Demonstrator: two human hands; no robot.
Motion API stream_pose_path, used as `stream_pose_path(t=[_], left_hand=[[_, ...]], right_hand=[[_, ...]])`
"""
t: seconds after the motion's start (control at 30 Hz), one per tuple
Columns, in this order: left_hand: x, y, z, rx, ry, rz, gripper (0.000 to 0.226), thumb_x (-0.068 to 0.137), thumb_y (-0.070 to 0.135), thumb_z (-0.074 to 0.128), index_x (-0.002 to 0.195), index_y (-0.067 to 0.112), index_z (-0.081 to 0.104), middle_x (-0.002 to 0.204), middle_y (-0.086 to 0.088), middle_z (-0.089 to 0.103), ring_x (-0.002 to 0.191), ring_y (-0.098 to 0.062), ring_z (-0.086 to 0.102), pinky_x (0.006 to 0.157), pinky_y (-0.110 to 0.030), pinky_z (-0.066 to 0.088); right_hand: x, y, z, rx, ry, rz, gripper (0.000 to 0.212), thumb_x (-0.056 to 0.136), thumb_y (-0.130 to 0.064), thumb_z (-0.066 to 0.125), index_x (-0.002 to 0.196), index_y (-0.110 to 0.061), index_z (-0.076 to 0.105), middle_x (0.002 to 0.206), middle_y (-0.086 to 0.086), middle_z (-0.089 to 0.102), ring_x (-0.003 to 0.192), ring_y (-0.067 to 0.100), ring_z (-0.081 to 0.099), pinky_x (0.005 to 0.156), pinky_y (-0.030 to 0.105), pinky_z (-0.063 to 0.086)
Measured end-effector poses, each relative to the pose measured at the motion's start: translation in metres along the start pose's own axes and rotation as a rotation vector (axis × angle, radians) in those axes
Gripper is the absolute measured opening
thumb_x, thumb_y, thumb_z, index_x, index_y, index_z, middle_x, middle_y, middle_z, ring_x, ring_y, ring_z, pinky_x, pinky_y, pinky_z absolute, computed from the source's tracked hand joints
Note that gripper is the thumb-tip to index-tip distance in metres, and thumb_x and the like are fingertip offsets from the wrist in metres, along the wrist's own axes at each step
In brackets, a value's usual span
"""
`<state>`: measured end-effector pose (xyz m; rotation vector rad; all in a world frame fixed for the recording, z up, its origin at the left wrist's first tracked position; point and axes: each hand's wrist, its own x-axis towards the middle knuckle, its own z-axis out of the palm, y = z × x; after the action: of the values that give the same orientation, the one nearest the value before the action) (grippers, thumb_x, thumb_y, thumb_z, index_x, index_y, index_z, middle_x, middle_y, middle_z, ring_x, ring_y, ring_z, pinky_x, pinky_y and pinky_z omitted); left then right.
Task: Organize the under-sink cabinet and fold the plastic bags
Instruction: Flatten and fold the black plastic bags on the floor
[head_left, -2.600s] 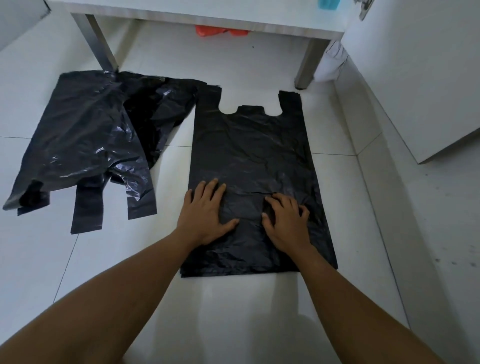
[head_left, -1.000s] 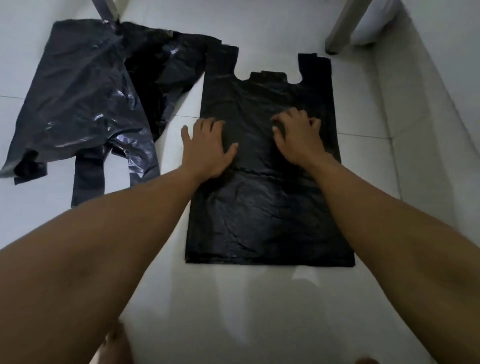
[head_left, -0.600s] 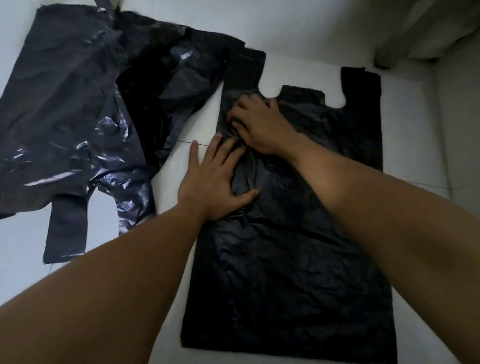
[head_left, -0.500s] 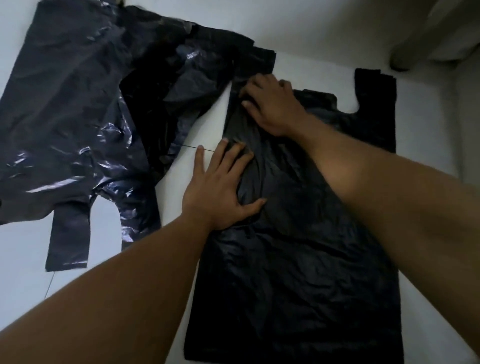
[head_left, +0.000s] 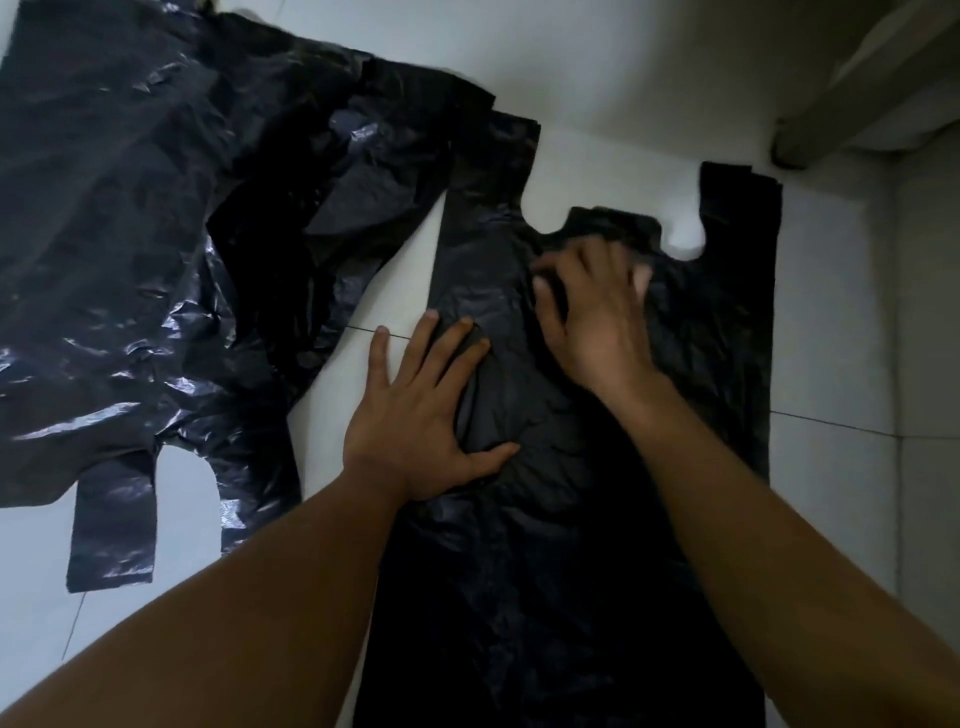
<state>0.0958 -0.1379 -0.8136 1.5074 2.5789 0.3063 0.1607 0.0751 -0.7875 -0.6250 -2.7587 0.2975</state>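
- Head view: the flat black bag (head_left: 571, 519) lay spread on the white floor (head_left: 597, 93). I judged it very light, thin and slippery, so best taken at a side edge or a handle.
- The left hand (head_left: 421, 415) pressed flat on this bag's left edge, fingers straight, holding nothing.
- The right hand (head_left: 597, 317), blurred, lay spread just below the bag's mouth, gripping nothing.
- The crumpled bags (head_left: 156, 234) lay to the left of it.

Flat black bag (head_left: 571, 545): lower edge runs out of the bottom of the frame; strips lie hidden under both forearms.
Crumpled black bags (head_left: 156, 234): cropped at the left and top edges; their number cannot be told.
Right hand (head_left: 597, 332): fingertips smeared by blur, centre.
Table leg (head_left: 831, 109): cropped, upper right.
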Motion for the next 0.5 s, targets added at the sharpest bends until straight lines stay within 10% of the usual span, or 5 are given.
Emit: stream_pose_path(t=[0.2, 0.5], left_hand=[[0.001, 0.002, -0.003, 0.004, -0.02, -0.011, 0.107, 0.074, 0.092, 0.037, 0.156, 0.025, 0.029, 0.165, 0.002, 0.022, 0.156, -0.023, 0.006, 0.119, -0.065, 0.006], [0.002, 0.004, -0.006, 0.019, -0.062, -0.03, 0.108, 0.073, 0.094, 0.036, 0.157, 0.026, 0.026, 0.165, 0.002, 0.021, 0.156, -0.023, 0.003, 0.12, -0.065, 0.006]], right_hand=[[0.007, 0.058, 0.003, -0.072, -0.163, -0.105, 0.037, 0.099, -0.046, 0.045, 0.127, -0.026, 0.057, 0.127, 0.002, 0.053, 0.117, 0.025, 0.046, 0.09, 0.04, 0.029], [0.017, 0.087, -0.03, -0.039, 0.117, 0.158, 0.036, 0.099, -0.04, 0.046, 0.128, -0.022, 0.057, 0.125, 0.005, 0.054, 0.119, 0.024, 0.046, 0.096, 0.041, 0.033]])
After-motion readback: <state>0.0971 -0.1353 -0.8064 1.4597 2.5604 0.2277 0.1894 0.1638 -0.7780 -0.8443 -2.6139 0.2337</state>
